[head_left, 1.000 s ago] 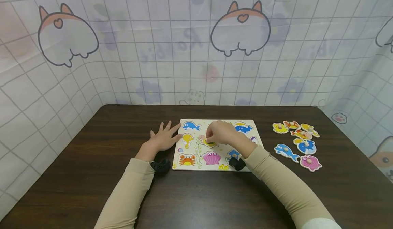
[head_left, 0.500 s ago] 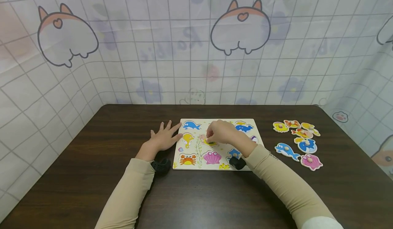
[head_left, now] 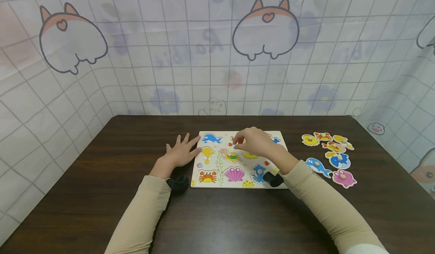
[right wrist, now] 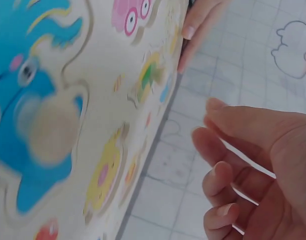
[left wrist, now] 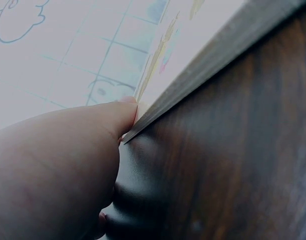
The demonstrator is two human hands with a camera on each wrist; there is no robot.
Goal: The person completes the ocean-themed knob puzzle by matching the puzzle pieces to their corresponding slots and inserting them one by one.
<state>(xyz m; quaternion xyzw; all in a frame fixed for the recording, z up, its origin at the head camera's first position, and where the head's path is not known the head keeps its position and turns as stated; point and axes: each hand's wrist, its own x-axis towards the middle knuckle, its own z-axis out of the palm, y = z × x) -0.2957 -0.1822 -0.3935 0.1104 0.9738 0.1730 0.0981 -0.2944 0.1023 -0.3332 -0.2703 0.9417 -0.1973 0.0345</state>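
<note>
A light wooden peg-puzzle board [head_left: 247, 171] with printed sea animals lies mid-table. My left hand [head_left: 180, 155] is spread flat beside it, fingertips at its left edge; in the left wrist view the thumb touches the board's corner [left wrist: 139, 107]. Over the board's upper middle hovers my right hand [head_left: 255, 142], fingers loosely bent and holding nothing. In the right wrist view a gap shows between its thumb [right wrist: 230, 114] and index finger. The green-and-yellow turtle piece [head_left: 232, 156] lies in its spot left of that hand. A blue octopus piece [right wrist: 38, 85] with a round knob sits in the board.
Right of the board lie several loose knobbed pieces: a yellow pufferfish [head_left: 310, 140], a crab [head_left: 323, 136], an orange fish [head_left: 334, 147], a blue whale [head_left: 340, 161], a dolphin [head_left: 317, 166] and a pink shell [head_left: 344, 178]. A patterned curtain [head_left: 190, 57] hangs behind the table.
My right hand has let go of the turtle piece and moved up and to the right, uncovering it. The left hand has stayed in place.
</note>
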